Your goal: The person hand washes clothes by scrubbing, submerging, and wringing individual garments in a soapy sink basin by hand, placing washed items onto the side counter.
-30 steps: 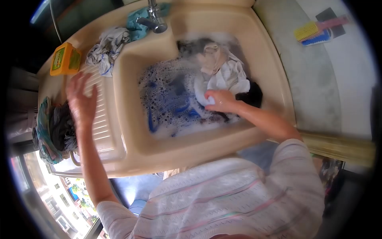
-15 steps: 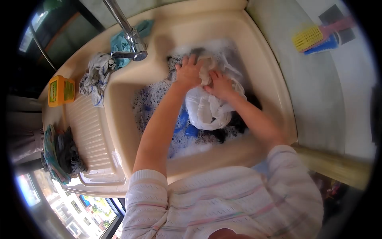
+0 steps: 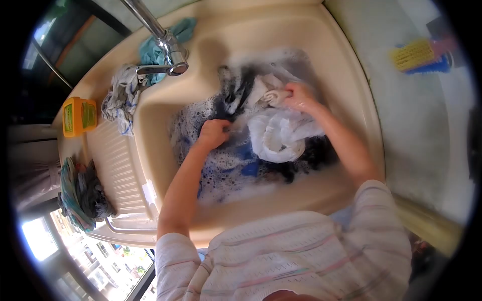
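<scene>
Soapy water fills the beige sink (image 3: 211, 42), with wet laundry soaking in it. My left hand (image 3: 215, 133) is closed at the waterline on dark cloth (image 3: 233, 88), which stretches up towards the back of the basin. At the right, my right hand (image 3: 300, 97) grips a bunched cream cloth (image 3: 266, 90), its fingertips curled over the edge. Below that hand floats a puffed white cloth (image 3: 276, 138), untouched by either hand. Blue cloth (image 3: 249, 168) shows through the suds, and more black cloth (image 3: 319, 153) lies at the basin's right.
A chrome tap (image 3: 173, 52) overhangs the basin's back left. Around the ribbed drainboard (image 3: 120, 170) sit a crumpled white-and-blue cloth (image 3: 123, 98), teal cloth (image 3: 183, 30), an orange container (image 3: 79, 116) and dark cloths (image 3: 90, 193). A yellow-bristled brush (image 3: 414, 55) lies at right.
My hands have moved apart: the left went left and towards me onto dark cloth, the right shifted slightly right and took hold of the cream cloth. More dark cloth shows at the surface.
</scene>
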Tool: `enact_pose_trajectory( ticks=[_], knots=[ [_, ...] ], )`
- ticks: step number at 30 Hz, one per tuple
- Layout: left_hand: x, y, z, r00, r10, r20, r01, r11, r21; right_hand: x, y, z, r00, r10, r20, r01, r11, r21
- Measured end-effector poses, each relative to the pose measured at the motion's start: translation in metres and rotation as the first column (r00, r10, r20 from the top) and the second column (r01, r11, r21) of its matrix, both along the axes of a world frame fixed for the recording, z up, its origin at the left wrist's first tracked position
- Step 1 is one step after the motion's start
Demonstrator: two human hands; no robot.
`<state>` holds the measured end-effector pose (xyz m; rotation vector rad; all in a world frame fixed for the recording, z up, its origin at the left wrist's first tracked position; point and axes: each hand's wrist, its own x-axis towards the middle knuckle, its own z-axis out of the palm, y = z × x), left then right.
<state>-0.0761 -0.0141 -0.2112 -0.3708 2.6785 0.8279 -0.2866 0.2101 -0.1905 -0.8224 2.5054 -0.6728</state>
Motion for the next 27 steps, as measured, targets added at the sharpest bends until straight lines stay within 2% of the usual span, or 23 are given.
enact_pose_trajectory(
  ticks=[2,3,4,7,8,9,10,11,13,16,19,22,25,26,27],
  knots=[
    [0.018,-0.005,0.020,0.986,-0.122,0.111,0.112,0.990,0.087,-0.024,0.008,0.018,0.992,-0.122,-0.040,0.116,0.985,-0.124],
    [0.024,-0.007,0.032,0.970,-0.185,0.159,0.165,0.977,0.133,-0.029,0.005,0.055,0.973,-0.227,0.028,0.229,0.964,-0.135],
    [0.027,-0.010,0.043,0.947,-0.247,0.206,0.213,0.961,0.176,-0.065,0.018,0.022,0.978,-0.197,0.072,0.209,0.943,-0.260],
    [0.014,-0.030,0.052,0.887,-0.357,0.292,0.313,0.931,0.187,-0.069,-0.005,0.022,0.965,-0.224,0.139,0.259,0.908,-0.329],
    [0.002,-0.030,0.056,0.937,-0.228,0.265,0.243,0.970,-0.022,-0.063,-0.017,0.007,0.990,-0.136,0.028,0.136,0.915,-0.381],
    [-0.012,-0.025,0.066,0.993,-0.114,0.035,0.116,0.991,-0.066,-0.053,-0.032,-0.015,0.995,-0.050,-0.085,0.010,0.909,-0.416],
    [-0.024,-0.017,0.073,0.980,0.003,-0.201,-0.020,0.997,-0.079,-0.034,-0.046,-0.027,0.983,0.076,-0.166,-0.115,0.966,-0.233],
    [-0.035,-0.008,0.061,0.966,0.024,-0.257,-0.052,0.993,-0.103,-0.010,-0.057,-0.032,0.951,0.215,-0.223,-0.228,0.973,-0.033],
    [-0.046,0.006,0.020,0.926,0.067,-0.372,-0.128,0.982,-0.142,0.034,-0.068,-0.019,0.937,0.167,-0.306,-0.094,0.966,0.241],
    [-0.041,0.008,0.006,0.962,0.249,-0.110,-0.256,0.965,-0.060,0.021,-0.064,-0.036,0.965,0.215,-0.151,-0.151,0.923,0.354],
    [0.000,-0.012,0.004,0.923,0.366,0.117,-0.371,0.928,0.025,0.011,-0.055,-0.055,0.989,0.116,-0.093,-0.082,0.949,0.303],
    [0.053,-0.015,0.013,0.954,0.286,0.090,-0.277,0.955,-0.104,0.020,-0.045,-0.039,0.992,0.052,-0.113,-0.038,0.992,0.122],
    [0.082,-0.012,0.068,0.965,0.261,0.033,-0.261,0.965,0.015,0.022,-0.036,-0.030,0.991,0.014,0.133,0.026,0.954,-0.297],
    [0.088,-0.011,0.084,0.951,0.308,-0.007,-0.308,0.951,0.042,0.027,-0.033,-0.019,0.966,0.044,0.256,0.056,0.928,-0.369],
    [0.092,-0.010,0.101,0.934,0.355,-0.047,-0.351,0.934,0.071,0.036,-0.031,0.002,0.981,0.125,0.147,-0.069,0.938,-0.340]
  ],
)
